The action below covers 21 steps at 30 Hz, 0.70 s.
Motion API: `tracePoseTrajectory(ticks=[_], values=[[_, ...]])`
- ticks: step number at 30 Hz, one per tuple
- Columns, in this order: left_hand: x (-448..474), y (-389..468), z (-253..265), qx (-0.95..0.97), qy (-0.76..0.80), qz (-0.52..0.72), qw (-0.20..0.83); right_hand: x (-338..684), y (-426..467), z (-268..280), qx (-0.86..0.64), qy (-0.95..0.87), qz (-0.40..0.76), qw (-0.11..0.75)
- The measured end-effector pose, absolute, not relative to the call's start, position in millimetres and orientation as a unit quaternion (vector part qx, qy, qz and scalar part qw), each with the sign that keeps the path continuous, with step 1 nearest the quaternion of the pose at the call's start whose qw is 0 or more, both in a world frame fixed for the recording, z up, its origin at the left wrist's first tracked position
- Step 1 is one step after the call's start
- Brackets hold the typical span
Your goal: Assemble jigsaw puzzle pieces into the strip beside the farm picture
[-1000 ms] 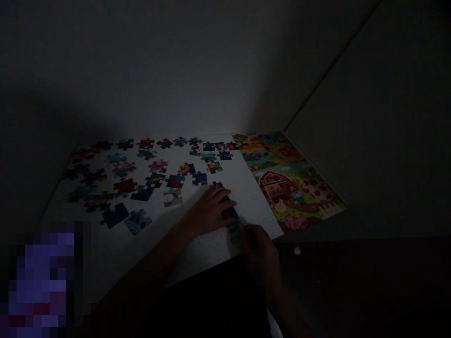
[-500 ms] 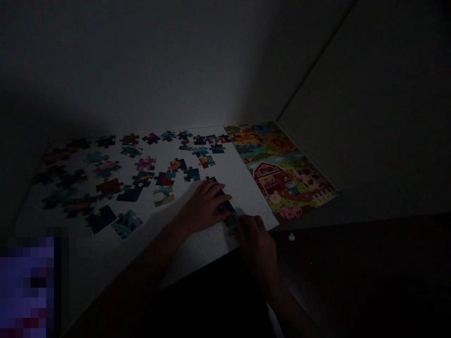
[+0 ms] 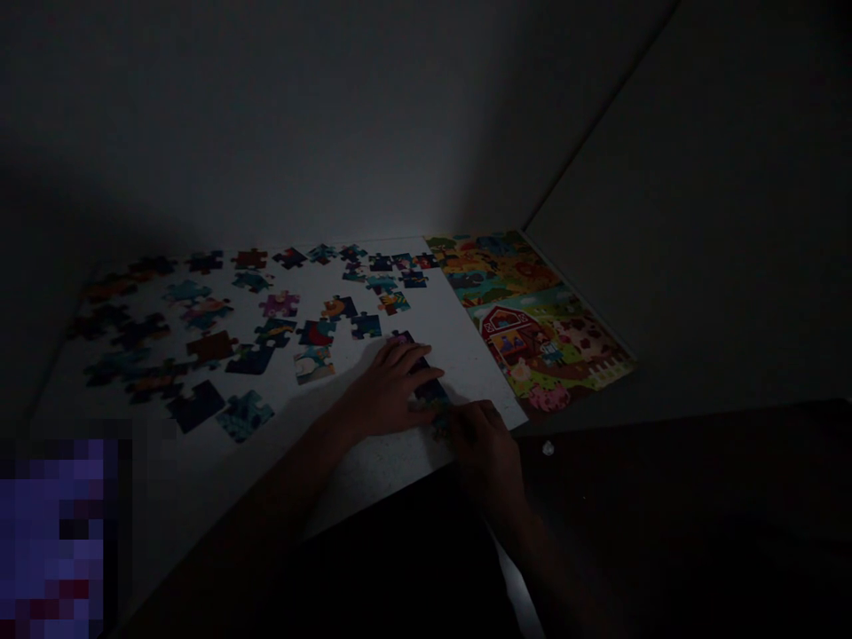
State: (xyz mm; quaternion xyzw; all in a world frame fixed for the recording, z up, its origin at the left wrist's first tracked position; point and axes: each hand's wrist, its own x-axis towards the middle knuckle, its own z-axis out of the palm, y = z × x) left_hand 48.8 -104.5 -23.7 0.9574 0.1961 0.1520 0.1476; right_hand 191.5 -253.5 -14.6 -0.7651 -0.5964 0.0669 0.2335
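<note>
My left hand (image 3: 386, 395) lies over a dark strip of joined jigsaw puzzle pieces (image 3: 429, 388), its fingers spread and resting on them. At the near end of that strip, my right hand (image 3: 489, 453) is closed, fingertips pinched at a greenish jigsaw puzzle piece (image 3: 440, 424). The fingers and the dim light hide most of this piece. Left of my hands, a white-and-orange puzzle piece (image 3: 314, 364) and a dark blue one (image 3: 366, 326) lie on the white table (image 3: 373, 479).
Several loose puzzle pieces (image 3: 211, 346) are scattered over the table's left and back. Two picture sheets, a farm scene (image 3: 552, 351) and an animal scene (image 3: 493, 266), lie along the right edge. A wall (image 3: 299, 133) rises behind the table. A pixelated patch covers the lower left corner.
The view has shifted slightly. My right hand has moved a little up and stays pinched at the strip's near end. My left hand remains spread on the strip.
</note>
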Motion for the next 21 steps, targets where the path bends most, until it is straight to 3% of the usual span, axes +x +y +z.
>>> tracePoseTrajectory(ticks=[9, 21], values=[[47.4, -103.5, -21.2, 0.958, 0.186, 0.147, 0.160, 194.1, -268.2, -29.5, -0.694, -0.643, -0.044, 0.320], [49.1, -105.2, -21.0, 0.958, 0.189, 0.146, 0.160, 194.2, -264.6, -28.3, -0.700, -0.648, -0.049, 0.296]])
